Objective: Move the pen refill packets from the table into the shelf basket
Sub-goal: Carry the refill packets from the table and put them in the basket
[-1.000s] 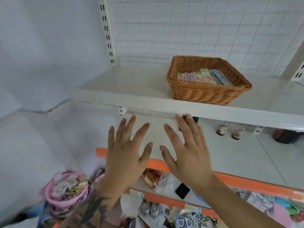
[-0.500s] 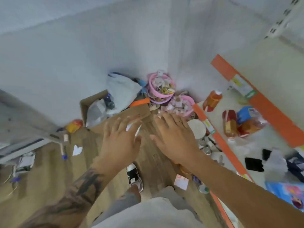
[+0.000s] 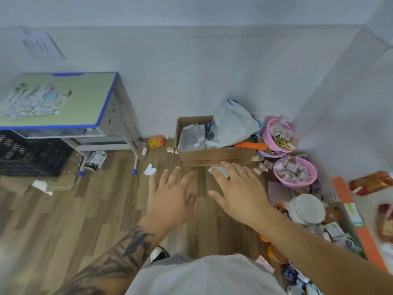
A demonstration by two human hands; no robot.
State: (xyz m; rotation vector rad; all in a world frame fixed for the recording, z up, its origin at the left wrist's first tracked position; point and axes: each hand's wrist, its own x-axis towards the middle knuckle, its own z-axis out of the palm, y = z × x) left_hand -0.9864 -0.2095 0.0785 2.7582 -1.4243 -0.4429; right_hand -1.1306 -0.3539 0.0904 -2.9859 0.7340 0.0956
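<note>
Packets (image 3: 35, 101) heaped on table (image 3: 89, 99), far left | your left hand (image 3: 170, 196) and right hand (image 3: 238, 192) spread, empty | packets look light, slick, floppy: pinch several by edges

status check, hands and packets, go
Left hand open, empty. Right hand open, empty. Pen refill packets lie on the table, far left, untouched. Bare floor between; shelf basket out of view.

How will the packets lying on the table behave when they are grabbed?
The packets look flat and thin, so probably light and floppy. Their glossy-looking wrap may be slippery, so the overlapping pile could slide apart on the table. Both the left hand and right hand are free.
</note>
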